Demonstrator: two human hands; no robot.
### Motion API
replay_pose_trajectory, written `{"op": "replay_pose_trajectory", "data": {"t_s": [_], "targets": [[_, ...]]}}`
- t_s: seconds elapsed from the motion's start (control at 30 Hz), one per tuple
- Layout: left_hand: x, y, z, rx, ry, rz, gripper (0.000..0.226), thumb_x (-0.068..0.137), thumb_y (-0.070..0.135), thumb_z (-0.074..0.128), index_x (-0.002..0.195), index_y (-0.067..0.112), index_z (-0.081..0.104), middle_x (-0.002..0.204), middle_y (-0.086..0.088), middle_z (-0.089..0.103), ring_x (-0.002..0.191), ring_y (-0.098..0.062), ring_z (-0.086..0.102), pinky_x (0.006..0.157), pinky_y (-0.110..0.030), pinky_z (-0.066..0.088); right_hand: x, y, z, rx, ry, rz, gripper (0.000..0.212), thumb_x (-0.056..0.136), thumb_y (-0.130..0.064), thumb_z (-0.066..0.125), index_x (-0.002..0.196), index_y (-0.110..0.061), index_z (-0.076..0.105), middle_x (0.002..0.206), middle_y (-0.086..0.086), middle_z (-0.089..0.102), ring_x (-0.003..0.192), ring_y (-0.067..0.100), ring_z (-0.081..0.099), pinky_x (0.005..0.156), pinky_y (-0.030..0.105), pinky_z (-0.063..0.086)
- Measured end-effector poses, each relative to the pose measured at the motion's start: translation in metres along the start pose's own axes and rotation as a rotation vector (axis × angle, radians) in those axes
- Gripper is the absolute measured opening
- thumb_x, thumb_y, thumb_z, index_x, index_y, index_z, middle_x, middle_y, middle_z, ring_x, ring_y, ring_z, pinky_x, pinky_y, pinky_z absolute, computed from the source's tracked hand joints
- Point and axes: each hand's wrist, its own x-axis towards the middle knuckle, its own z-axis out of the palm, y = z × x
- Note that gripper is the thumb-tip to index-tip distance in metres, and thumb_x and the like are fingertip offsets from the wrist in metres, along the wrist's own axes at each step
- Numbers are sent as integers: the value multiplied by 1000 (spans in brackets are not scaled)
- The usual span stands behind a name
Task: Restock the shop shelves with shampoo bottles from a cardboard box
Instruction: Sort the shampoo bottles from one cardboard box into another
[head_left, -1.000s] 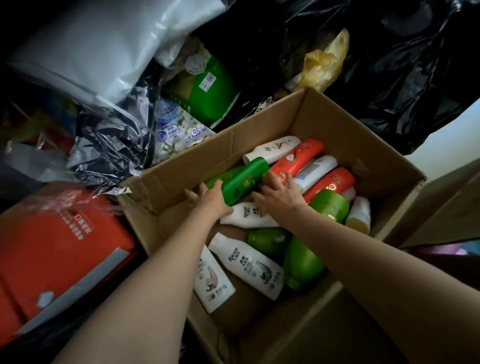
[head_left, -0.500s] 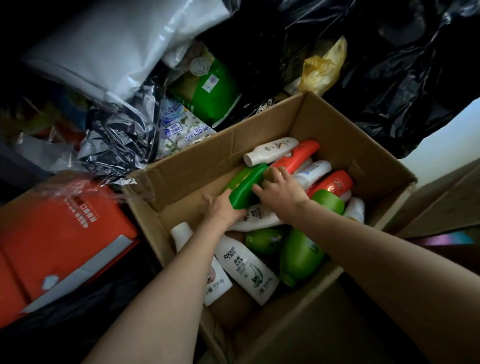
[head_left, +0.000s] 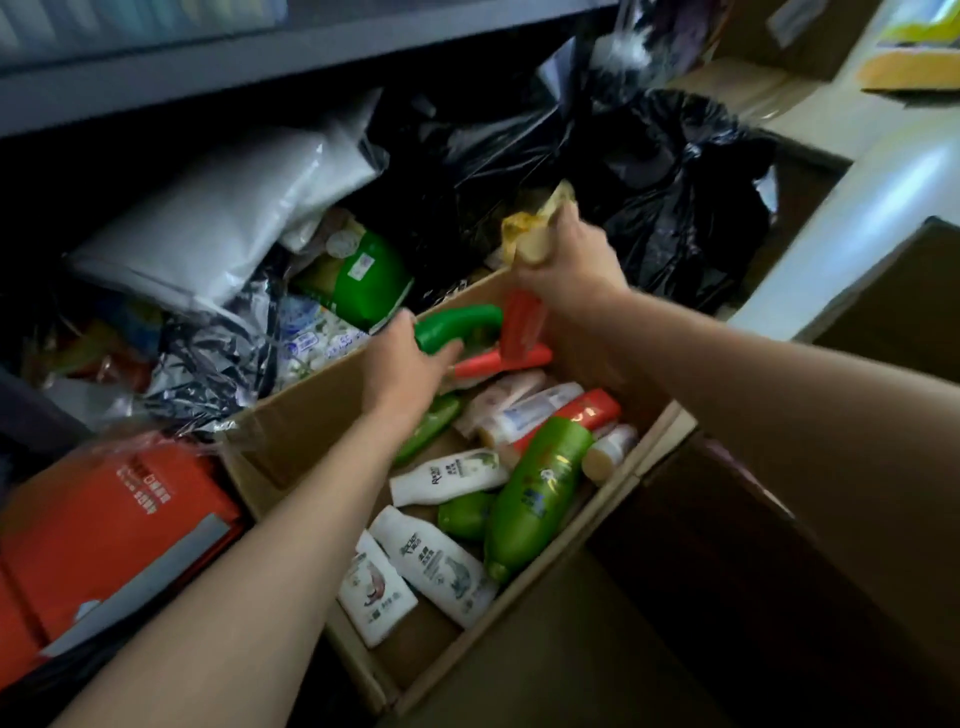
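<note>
An open cardboard box (head_left: 291, 447) sits on the floor with several shampoo bottles lying in it, green, white and red. My left hand (head_left: 402, 366) grips a green bottle (head_left: 460, 325) and holds it above the box's far end. My right hand (head_left: 569, 262) grips a red bottle (head_left: 522, 325) near its beige cap, and the bottle hangs down over the box's far wall. A large green bottle (head_left: 537, 491) and white bottles (head_left: 434, 564) lie loose in the box.
A grey shelf edge (head_left: 260, 67) runs across the top. Black plastic bags (head_left: 649, 171), a white bag (head_left: 218, 208) and a green pack (head_left: 369, 278) crowd the floor behind the box. An orange carton (head_left: 98, 530) lies left. Brown boxes (head_left: 779, 571) stand right.
Both hands have closed on bottles and lifted them out of the box: green in the left, red in the right. The view has tilted up, showing the shelf edge.
</note>
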Motion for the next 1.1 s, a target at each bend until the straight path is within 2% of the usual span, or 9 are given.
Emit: {"op": "replay_pose_trajectory", "data": {"t_s": [0.07, 0.17, 0.37, 0.47, 0.57, 0.67, 0.8, 0.97, 1.1], "targets": [[3, 50, -15, -149, 124, 70, 33, 81, 33, 68, 85, 12, 44, 69, 3, 45, 65, -15, 43, 55, -21, 21, 11, 1, -51, 57, 119, -11, 65, 79, -30, 69, 128, -4, 36, 127, 16, 52, 118, 33, 51, 94, 39, 43], [8, 130, -28, -280, 207, 237, 34, 80, 37, 68, 94, 12, 51, 85, -3, 54, 80, -17, 51, 58, -19, 24, 22, 17, -130, 143, 331, 0, 61, 85, -34, 62, 131, -6, 32, 128, 14, 51, 119, 30, 50, 98, 40, 43], [-31, 250, 7, -274, 16, 559, 34, 80, 39, 67, 93, 16, 45, 87, 0, 54, 83, -16, 54, 63, -23, 32, 3, 113, -234, 68, 713, 236, 54, 92, -45, 45, 132, -11, 33, 129, 16, 48, 119, 32, 50, 95, 36, 40], [-58, 273, 44, -64, -211, 693, 34, 80, 40, 67, 92, 15, 48, 88, -3, 56, 88, -23, 59, 67, -27, 36, -34, 180, -240, -121, 550, 388, 56, 93, -46, 44, 134, -11, 31, 132, 23, 43, 123, 40, 43, 97, 43, 38], [-80, 275, 83, 230, -521, 778, 40, 76, 39, 72, 103, 14, 58, 105, -8, 64, 99, -25, 60, 72, -26, 40, -66, 232, -218, -324, 55, 539, 59, 94, -44, 46, 138, -10, 29, 136, 28, 38, 123, 45, 42, 97, 46, 41], [-103, 258, 130, 524, -843, 798, 47, 73, 34, 76, 112, 14, 58, 116, -9, 61, 103, -27, 60, 77, -28, 45, -95, 262, -171, -458, -329, 532, 62, 94, -41, 47, 143, -10, 23, 140, 26, 32, 125, 43, 42, 100, 43, 40], [-110, 232, 179, 704, -1038, 733, 46, 80, 22, 70, 122, 13, 53, 123, -11, 56, 110, -31, 56, 85, -36, 48, -112, 286, -118, -410, -571, 481, 59, 95, -35, 47, 144, -13, 23, 140, 23, 33, 125, 40, 45, 99, 43, 43], [-98, 226, 192, 494, -940, 710, 30, 88, 12, 52, 118, 13, 57, 119, -13, 59, 107, -33, 58, 90, -39, 49, -102, 293, -105, -433, -474, 363, 50, 92, -25, 52, 137, -11, 36, 134, 17, 37, 120, 39, 48, 94, 41, 44], [-91, 237, 168, 373, -665, 882, 30, 89, 14, 48, 118, 16, 56, 115, -9, 57, 105, -33, 58, 84, -40, 46, -75, 266, -123, -261, -73, 289, 40, 91, -10, 47, 130, -5, 41, 129, 20, 40, 118, 39, 47, 96, 43, 41]]}}
